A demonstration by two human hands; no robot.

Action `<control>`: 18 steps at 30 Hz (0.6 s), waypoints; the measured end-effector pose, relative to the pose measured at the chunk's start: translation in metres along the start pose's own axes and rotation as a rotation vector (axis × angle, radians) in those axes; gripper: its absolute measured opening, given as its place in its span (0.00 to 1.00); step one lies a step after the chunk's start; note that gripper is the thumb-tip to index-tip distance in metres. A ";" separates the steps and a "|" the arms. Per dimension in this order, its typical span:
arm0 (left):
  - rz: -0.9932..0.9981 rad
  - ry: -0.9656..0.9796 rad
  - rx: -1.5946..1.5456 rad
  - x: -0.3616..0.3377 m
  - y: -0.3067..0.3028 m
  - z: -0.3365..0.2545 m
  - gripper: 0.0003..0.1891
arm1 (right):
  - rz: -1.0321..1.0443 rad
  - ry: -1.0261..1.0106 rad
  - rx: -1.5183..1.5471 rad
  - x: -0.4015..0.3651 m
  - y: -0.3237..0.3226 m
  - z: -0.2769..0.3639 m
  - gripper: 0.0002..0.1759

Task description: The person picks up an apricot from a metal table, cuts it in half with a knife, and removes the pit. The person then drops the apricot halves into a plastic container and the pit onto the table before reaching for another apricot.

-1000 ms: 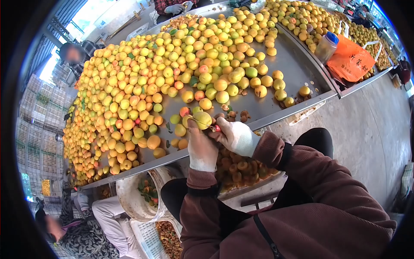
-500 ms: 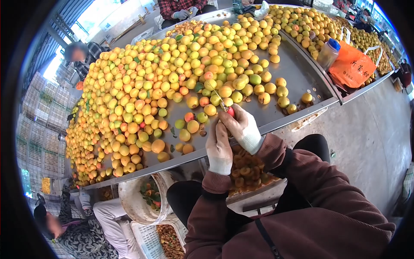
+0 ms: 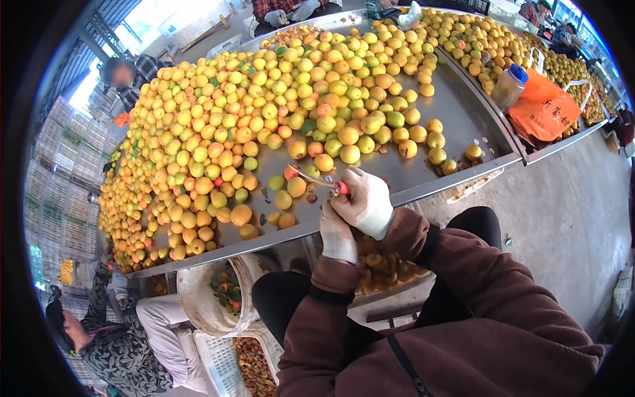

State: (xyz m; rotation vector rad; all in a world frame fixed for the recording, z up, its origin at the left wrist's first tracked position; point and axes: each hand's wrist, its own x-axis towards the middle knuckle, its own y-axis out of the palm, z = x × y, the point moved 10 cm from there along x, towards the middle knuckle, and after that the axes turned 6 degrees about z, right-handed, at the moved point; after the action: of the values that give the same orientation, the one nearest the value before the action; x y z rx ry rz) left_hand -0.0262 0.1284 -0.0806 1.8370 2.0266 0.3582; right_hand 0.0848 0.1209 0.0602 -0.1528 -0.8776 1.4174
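My right hand point(image 3: 365, 203), in a white glove, is closed on the red handle of a small curved tool point(image 3: 338, 188). The tool's metal part points up and left over the table's edge. Against it, my left hand point(image 3: 336, 231), gloved too, is closed just below; what its fingers hold is hidden. Beyond both hands, a large heap of yellow and orange fruit point(image 3: 264, 106) covers much of the metal table point(image 3: 456, 99).
An orange bag point(image 3: 544, 109) and a blue-lidded jar point(image 3: 509, 86) stand at the right. Below the table are a white bucket point(image 3: 192, 298), a crate of brown pieces point(image 3: 218, 357) and a box of fruit halves point(image 3: 383, 264). Co-workers sit at the left and across the table.
The tool has swung from pointing up to pointing left. My right hand has turned and dropped slightly, and my left hand has moved in beneath it.
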 end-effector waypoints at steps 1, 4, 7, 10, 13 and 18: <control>-0.008 -0.117 -0.211 -0.002 0.003 0.011 0.20 | 0.006 0.009 -0.004 -0.001 0.002 -0.006 0.12; 0.095 -0.372 -0.339 -0.026 0.018 0.014 0.21 | 0.072 -0.178 -0.023 -0.008 0.010 0.003 0.11; 0.131 -0.626 -0.271 -0.050 0.025 0.008 0.21 | 0.111 -0.166 0.092 -0.011 0.009 -0.001 0.09; 0.426 -0.510 -0.430 -0.050 0.043 -0.008 0.16 | 0.015 0.357 0.765 -0.013 0.018 -0.061 0.08; 0.324 -0.096 0.454 -0.049 0.031 -0.044 0.17 | 0.022 0.530 1.093 -0.017 0.010 -0.067 0.15; 0.474 -0.252 0.404 -0.041 0.013 -0.023 0.14 | 0.187 0.723 1.050 -0.029 0.011 -0.059 0.20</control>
State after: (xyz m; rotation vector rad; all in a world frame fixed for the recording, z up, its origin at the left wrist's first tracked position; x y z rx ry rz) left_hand -0.0221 0.0906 -0.0497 2.4644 1.5598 -0.1740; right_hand 0.1147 0.1205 0.0003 0.0631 0.5187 1.6596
